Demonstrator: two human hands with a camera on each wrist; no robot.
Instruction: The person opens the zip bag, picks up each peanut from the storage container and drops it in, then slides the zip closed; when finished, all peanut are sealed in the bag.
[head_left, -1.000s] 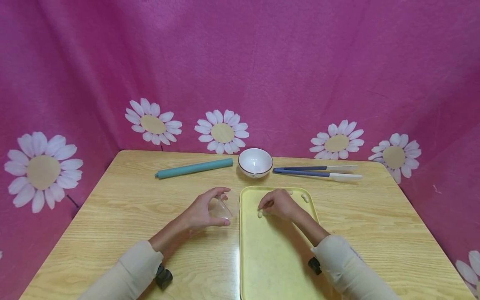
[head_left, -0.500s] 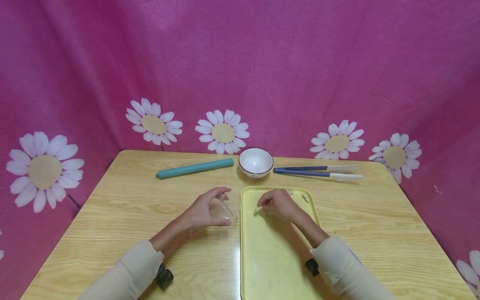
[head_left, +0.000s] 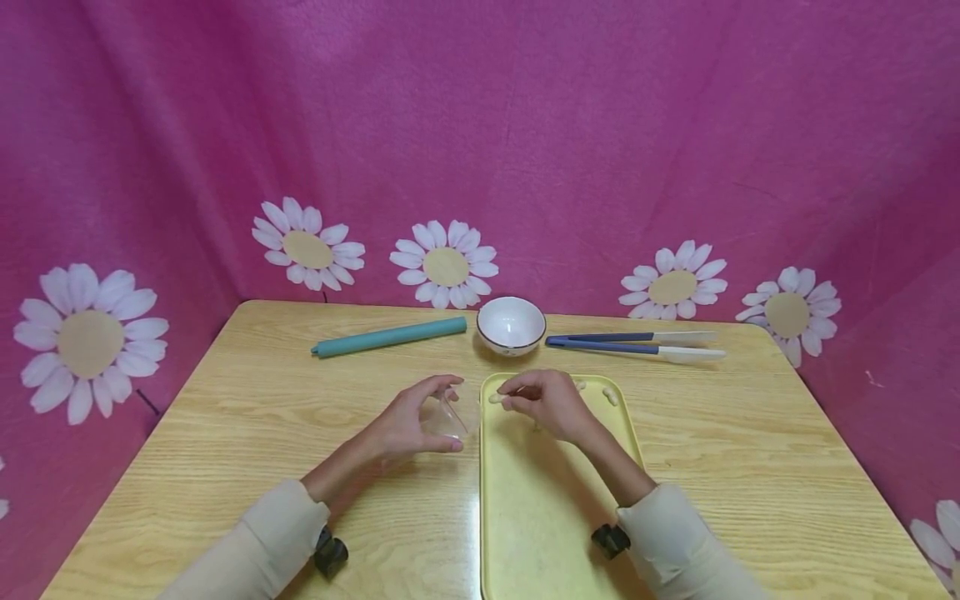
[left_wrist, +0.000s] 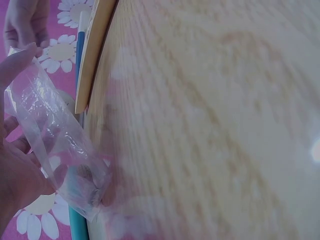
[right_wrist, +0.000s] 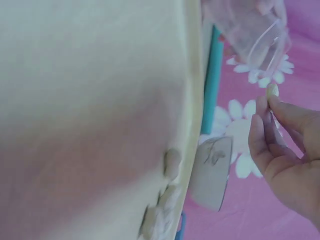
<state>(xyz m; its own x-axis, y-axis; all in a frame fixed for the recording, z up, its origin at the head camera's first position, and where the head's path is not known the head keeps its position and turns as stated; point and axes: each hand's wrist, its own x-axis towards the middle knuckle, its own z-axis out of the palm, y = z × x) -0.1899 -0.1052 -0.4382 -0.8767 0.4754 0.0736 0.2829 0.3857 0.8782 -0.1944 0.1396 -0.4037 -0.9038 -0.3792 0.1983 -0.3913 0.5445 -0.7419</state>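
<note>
My left hand (head_left: 401, 423) grips a clear plastic bag (left_wrist: 67, 142), thumb and fingers spread at its mouth, just left of the yellow tray (head_left: 555, 533). A peanut shows dimly at the bag's bottom in the left wrist view. My right hand (head_left: 553, 404) pinches a peanut (right_wrist: 272, 90) between thumb and fingertips. In the head view that peanut is over the tray's far left corner. The right wrist view has it just short of the bag's mouth. More peanuts (head_left: 611, 396) lie along the tray's far end, partly hidden by the right hand.
Behind the tray stands a white bowl (head_left: 512, 325) with a dark rim. To its left lies a teal rod (head_left: 390, 337) with a small nub at one end. Blue-and-white tongs (head_left: 615, 344) lie to its right. A pink flowered curtain (head_left: 510, 167) encloses the table.
My right hand has lifted the peanut from the tray and moved it left and away from me, toward the bag. The left hand and bag have barely moved.
</note>
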